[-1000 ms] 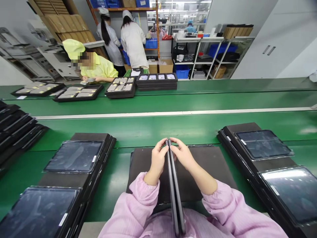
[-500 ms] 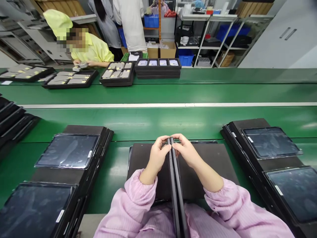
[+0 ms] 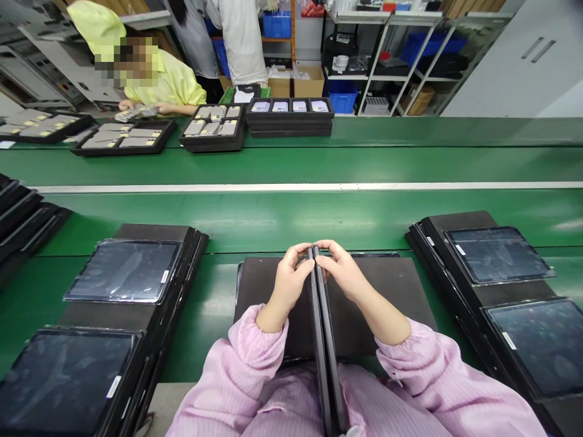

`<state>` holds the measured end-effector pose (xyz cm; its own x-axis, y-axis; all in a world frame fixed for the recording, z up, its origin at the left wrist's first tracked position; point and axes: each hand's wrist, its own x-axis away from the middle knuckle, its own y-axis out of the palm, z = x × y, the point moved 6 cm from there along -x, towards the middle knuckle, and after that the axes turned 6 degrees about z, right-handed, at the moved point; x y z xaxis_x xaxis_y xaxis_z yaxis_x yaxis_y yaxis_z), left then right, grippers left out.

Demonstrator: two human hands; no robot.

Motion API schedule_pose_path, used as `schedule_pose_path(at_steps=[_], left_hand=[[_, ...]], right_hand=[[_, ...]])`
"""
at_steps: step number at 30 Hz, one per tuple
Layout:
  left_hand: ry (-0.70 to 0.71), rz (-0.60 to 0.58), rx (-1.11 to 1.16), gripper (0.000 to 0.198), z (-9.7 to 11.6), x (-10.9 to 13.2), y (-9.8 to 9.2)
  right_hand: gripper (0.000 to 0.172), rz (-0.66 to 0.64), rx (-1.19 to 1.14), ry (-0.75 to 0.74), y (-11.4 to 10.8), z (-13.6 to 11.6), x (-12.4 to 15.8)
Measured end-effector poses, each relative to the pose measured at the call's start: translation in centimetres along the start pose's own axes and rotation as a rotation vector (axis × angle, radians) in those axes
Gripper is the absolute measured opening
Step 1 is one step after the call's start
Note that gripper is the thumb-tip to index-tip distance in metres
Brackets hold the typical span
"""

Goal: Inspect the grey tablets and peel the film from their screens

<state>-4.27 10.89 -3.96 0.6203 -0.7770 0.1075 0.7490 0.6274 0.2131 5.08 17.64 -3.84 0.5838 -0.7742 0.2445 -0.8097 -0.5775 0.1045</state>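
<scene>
At the near centre of the bench, both hands hold a pair of dark tablets [image 3: 324,340] stood on edge, back to back, running from the lap out over a black mat [image 3: 392,291]; the left hand [image 3: 289,282] is closed on the far corner of the left unit, thumb and fingers pinching its edge; the right hand [image 3: 342,274] is closed likewise on the right unit, the fingertips of both hands meeting at the far top corner.

Handling, as judged: the units look thin, rigid and smooth-faced, so likely slippery on the flats and fragile on the glass side; moderate weight for their size; the sound grip is on the rims and corners, as now, and not on the screen faces.

Containers: at near left, a stack of black trays [image 3: 182,267] carries two tablets lying flat, screen up, each with a small white label at its edge; at near right, a second tray stack [image 3: 437,227] carries two more in the same order; at far left edge, further dark trays [image 3: 22,212] are stacked, contents not discernible.

Across the green conveyor [image 3: 291,164], shallow black trays [image 3: 214,130] hold small pale parts in compartments; a person in a yellow smock [image 3: 177,82] works at those to the left.
</scene>
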Motion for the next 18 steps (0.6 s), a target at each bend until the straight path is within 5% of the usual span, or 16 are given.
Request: schedule_pose_path(at_steps=[9, 18], left_hand=[[-0.016, -0.012, -0.015, 0.029, -0.1, 0.1, 0.1], [0.019, -0.186, 0.074, 0.048, -0.6, 0.4, -0.1]], right_hand=[[0.030, 0.001, 0.007, -0.007, -0.2, 0.2, -0.1], [0.053, -0.155, -0.013, 0.042, -0.3, 0.0, 1.1]])
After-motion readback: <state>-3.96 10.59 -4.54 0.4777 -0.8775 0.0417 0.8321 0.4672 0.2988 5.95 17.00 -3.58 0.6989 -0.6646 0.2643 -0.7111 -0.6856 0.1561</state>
